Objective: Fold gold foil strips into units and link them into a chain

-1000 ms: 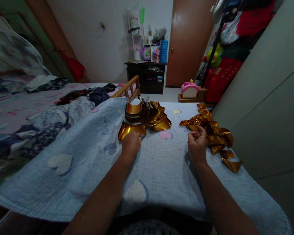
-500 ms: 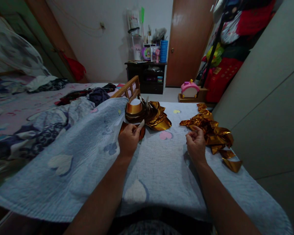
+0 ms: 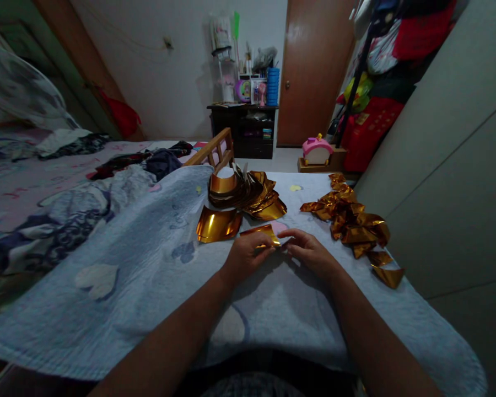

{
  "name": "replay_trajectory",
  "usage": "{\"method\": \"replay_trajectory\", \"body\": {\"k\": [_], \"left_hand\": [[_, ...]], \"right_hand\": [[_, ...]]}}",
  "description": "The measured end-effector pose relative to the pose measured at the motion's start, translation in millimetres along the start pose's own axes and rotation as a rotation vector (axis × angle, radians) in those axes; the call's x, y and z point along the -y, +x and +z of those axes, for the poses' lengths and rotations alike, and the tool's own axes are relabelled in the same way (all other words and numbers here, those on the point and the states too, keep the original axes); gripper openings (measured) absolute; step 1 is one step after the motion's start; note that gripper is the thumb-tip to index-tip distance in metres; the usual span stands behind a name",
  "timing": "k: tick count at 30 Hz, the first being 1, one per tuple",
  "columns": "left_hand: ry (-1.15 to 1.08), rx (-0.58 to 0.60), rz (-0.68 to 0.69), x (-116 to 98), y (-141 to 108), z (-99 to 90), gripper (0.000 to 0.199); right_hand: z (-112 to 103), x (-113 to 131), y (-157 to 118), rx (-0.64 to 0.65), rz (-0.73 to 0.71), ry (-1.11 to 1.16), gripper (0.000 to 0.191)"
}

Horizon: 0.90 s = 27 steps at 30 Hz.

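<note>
Left hand (image 3: 246,256): fingers and thumb closed on one gold sheet (image 3: 268,231), which juts out beyond the knuckles. Right hand (image 3: 312,253): fingers partly curled at the near right end of that sheet; cannot tell whether they pinch it or only touch it.

Change: half a second ago the hands were well apart, left at the loose sheets (image 3: 218,223), right beside the crumpled foil (image 3: 347,218). Now they almost meet over the blanket (image 3: 157,309), with the gold sheet between them. Judgement: one sheet is separated, and handling appears to have become two-handed.

Positions: loose sheets just beyond and left of the left hand; curled stack (image 3: 225,184) farther out, behind them; crumpled foil beyond and right of the right hand, touching neither hand.
</note>
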State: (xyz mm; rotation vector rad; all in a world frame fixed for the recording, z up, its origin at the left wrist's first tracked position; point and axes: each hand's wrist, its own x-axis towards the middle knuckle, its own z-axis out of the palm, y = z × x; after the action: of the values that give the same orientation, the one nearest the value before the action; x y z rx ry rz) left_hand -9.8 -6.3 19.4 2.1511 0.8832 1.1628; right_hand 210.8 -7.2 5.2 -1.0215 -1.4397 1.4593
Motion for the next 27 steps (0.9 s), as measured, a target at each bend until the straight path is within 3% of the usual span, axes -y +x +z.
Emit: {"method": "replay_trajectory", "body": {"k": [2,5,9,14,22,27], "left_hand": [[-0.024,0.086,-0.024,0.3,1.4,-0.6,0.016],[-0.060,0.155,-0.118,0.8,3.7,-3.6,0.029],[-0.019,0.067,-0.309,2.9,5.4,-4.7,0.042],[-0.136,0.007,-0.513,8.1,6.1,-1.0,0.030],[-0.478,-0.042,-0.691,14.9,5.9,4.8,0.043],[-0.672,-0.066,-0.683,13.7,8.1,0.1,0.048]], "right_hand": [[-1.1,-2.5,1.2,-0.050,-0.031,-0.011,0.024],[-3.5,-6.2,2.1,-0.138,-0.045,0.007,0.026],[-6.6,-6.2,2.3,-0.235,-0.102,0.029,0.022],[-6.9,-0.3,3.2,-0.338,-0.161,0.002,0.020],[-4.4,2.8,2.4,-0.327,-0.111,-0.017,0.025],[-5.2,-5.3,4.6,-0.311,-0.070,0.006,0.028]]}}
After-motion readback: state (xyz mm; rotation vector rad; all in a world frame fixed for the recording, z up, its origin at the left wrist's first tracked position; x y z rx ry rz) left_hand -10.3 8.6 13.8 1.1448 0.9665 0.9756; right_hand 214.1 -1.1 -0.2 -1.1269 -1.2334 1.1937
